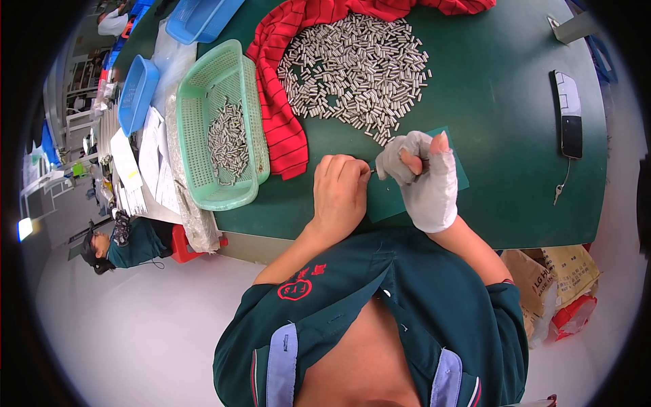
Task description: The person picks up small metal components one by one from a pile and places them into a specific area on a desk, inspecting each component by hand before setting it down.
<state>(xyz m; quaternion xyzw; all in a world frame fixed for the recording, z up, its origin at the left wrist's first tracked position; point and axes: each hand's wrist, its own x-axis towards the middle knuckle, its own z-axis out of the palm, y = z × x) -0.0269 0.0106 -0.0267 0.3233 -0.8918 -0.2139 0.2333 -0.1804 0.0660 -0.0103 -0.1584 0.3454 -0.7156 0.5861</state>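
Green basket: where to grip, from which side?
Probably the near end's rim, from the near side: the green basket lies lengthwise away from the wearer, its lip juts out, and red cloth crowds the right. Keep it level; loose metal pins lie inside.

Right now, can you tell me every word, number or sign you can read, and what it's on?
I won't copy writing out, but here is where it is:
Dark green shirt: red stitched writing, partly inside a ring.
Brown bag: dark printed letters.
Yellowish bag: dark print, mostly too small.
Papers: too small to read.
Little metal pieces: none I can make out.
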